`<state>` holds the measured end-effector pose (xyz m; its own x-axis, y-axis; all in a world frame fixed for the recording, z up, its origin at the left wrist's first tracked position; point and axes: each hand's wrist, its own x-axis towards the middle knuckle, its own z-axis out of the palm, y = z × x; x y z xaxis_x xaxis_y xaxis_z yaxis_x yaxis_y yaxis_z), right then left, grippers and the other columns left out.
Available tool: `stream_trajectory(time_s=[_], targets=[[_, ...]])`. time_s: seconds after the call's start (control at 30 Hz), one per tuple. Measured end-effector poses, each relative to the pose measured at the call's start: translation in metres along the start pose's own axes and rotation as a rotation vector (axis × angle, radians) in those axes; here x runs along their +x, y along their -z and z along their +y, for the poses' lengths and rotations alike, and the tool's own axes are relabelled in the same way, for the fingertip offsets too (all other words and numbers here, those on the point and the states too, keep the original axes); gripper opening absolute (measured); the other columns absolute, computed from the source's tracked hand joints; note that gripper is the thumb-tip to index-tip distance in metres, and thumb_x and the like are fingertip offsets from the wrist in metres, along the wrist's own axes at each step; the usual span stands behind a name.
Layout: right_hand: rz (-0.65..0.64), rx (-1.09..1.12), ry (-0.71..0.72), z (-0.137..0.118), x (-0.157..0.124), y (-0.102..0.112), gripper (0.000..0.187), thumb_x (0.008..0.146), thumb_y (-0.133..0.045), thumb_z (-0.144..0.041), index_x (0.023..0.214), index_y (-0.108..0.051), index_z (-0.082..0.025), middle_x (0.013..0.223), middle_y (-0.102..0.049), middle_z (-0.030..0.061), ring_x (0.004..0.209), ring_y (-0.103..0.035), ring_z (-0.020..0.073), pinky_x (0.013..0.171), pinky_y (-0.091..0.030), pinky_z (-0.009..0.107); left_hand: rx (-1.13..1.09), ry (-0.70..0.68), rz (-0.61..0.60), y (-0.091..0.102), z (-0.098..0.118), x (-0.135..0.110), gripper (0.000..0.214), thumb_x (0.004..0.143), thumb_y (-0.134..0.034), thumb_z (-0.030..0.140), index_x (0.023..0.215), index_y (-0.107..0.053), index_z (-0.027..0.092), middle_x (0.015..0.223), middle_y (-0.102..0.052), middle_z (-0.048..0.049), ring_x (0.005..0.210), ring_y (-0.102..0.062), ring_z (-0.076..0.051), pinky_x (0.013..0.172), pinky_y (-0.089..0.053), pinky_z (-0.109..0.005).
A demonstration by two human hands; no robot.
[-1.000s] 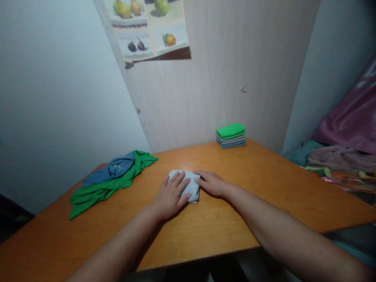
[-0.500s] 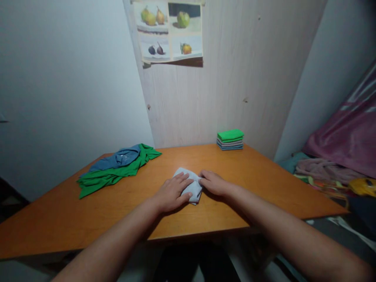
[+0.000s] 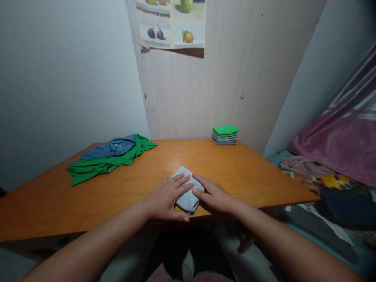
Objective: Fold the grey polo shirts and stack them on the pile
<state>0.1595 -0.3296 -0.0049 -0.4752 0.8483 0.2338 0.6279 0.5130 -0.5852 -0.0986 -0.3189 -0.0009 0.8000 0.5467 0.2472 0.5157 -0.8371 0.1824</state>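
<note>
A small folded light grey cloth (image 3: 184, 196) lies near the front edge of the orange wooden table (image 3: 117, 192). My left hand (image 3: 166, 197) rests flat on its left side with fingers stretched over it. My right hand (image 3: 213, 194) lies flat against its right side, fingertips touching the cloth. Both hands press on the cloth and neither grips it.
A crumpled green garment (image 3: 100, 166) with a blue one (image 3: 110, 148) on top lies at the table's left. A neat stack of folded cloths (image 3: 225, 134), green on top, stands at the back by the wooden panel. Bedding and clothes (image 3: 331, 164) pile up at the right.
The folded grey cloth and both hands have come closer to the table's front edge. The view has shifted, so the fruit poster sits higher.
</note>
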Motion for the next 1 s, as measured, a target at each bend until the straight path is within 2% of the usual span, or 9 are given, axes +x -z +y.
stream_trajectory(time_s=[0.1,0.23,0.4,0.47,0.57,0.67,0.8,0.9,1.0], targets=[[0.034,-0.055,0.012,-0.010,-0.025,-0.006,0.077,0.092,-0.056,-0.062,0.154,-0.039,-0.021,0.146,-0.055,0.0167,0.127,-0.055,0.0338,0.105,-0.043,0.052,0.035,-0.074,-0.023,0.001,0.011,-0.013,0.107,0.070,-0.070,0.076,0.157,-0.033,0.027,0.164,-0.029,-0.0167,0.149,-0.024,-0.045,0.114,-0.027,-0.058],[0.038,-0.197,0.177,-0.011,-0.063,-0.014,0.100,0.077,-0.077,-0.058,0.158,-0.028,-0.022,0.136,-0.059,0.0164,0.120,-0.055,0.0341,0.104,-0.041,0.055,0.116,-0.133,-0.022,-0.002,0.024,-0.025,0.092,0.081,-0.068,0.058,0.158,-0.030,0.025,0.164,-0.029,-0.0170,0.150,-0.024,-0.041,0.115,-0.025,-0.058],[0.171,-0.320,0.200,-0.006,-0.071,-0.027,0.068,0.086,-0.065,-0.024,0.149,-0.039,-0.022,0.113,-0.064,0.0118,0.102,-0.057,0.0290,0.090,-0.046,0.049,0.162,-0.124,0.074,-0.011,0.027,-0.025,0.078,0.081,-0.066,0.033,0.153,-0.038,0.022,0.159,-0.039,-0.0174,0.148,-0.031,-0.038,0.119,-0.009,-0.065],[0.214,-0.296,0.207,-0.008,-0.065,-0.026,0.059,0.085,-0.063,-0.021,0.142,-0.046,-0.022,0.104,-0.065,0.0094,0.094,-0.057,0.0273,0.084,-0.048,0.046,0.109,-0.137,0.145,-0.012,0.026,-0.026,0.074,0.080,-0.065,0.029,0.150,-0.042,0.022,0.156,-0.045,-0.0170,0.145,-0.038,-0.036,0.120,-0.013,-0.063],[0.290,-0.198,0.199,-0.016,-0.051,-0.012,0.051,0.084,-0.065,-0.022,0.134,-0.053,-0.024,0.103,-0.066,0.0079,0.093,-0.059,0.0256,0.084,-0.049,0.043,-0.101,-0.079,0.327,-0.005,0.026,-0.024,0.063,0.083,-0.065,0.026,0.144,-0.050,0.024,0.146,-0.056,-0.0148,0.135,-0.052,-0.031,0.116,-0.034,-0.052],[0.336,-0.067,0.178,-0.023,-0.029,0.008,0.050,0.082,-0.074,-0.033,0.129,-0.057,-0.025,0.119,-0.064,0.0101,0.109,-0.058,0.0274,0.094,-0.048,0.045,-0.485,0.081,0.450,0.010,0.032,-0.014,0.046,0.088,-0.064,0.027,0.134,-0.060,0.024,0.131,-0.067,-0.0109,0.119,-0.063,-0.026,0.104,-0.049,-0.042],[0.196,0.325,0.127,-0.029,0.006,0.018,0.073,0.076,-0.081,-0.046,0.139,-0.052,-0.024,0.138,-0.058,0.0110,0.124,-0.056,0.0283,0.105,-0.045,0.046,-1.015,0.232,0.525,0.018,0.036,0.004,0.037,0.089,-0.069,0.032,0.123,-0.067,0.018,0.124,-0.070,-0.0116,0.116,-0.065,-0.027,0.103,-0.049,-0.041],[0.011,0.607,0.146,-0.035,0.026,0.015,0.058,0.080,-0.076,-0.045,0.130,-0.061,-0.021,0.127,-0.067,0.0089,0.117,-0.062,0.0272,0.103,-0.048,0.045,-1.267,0.284,0.592,0.012,0.031,0.013,0.038,0.085,-0.076,0.033,0.118,-0.067,0.017,0.122,-0.071,-0.0124,0.117,-0.065,-0.028,0.103,-0.049,-0.041],[0.068,0.652,0.165,-0.040,0.037,0.013,0.053,0.079,-0.078,-0.042,0.126,-0.064,-0.021,0.127,-0.068,0.0078,0.118,-0.062,0.0276,0.105,-0.046,0.045,-1.441,0.284,0.639,0.006,0.025,0.014,0.046,0.083,-0.079,0.033,0.123,-0.062,0.018,0.124,-0.070,-0.0135,0.116,-0.065,-0.029,0.099,-0.050,-0.041]])
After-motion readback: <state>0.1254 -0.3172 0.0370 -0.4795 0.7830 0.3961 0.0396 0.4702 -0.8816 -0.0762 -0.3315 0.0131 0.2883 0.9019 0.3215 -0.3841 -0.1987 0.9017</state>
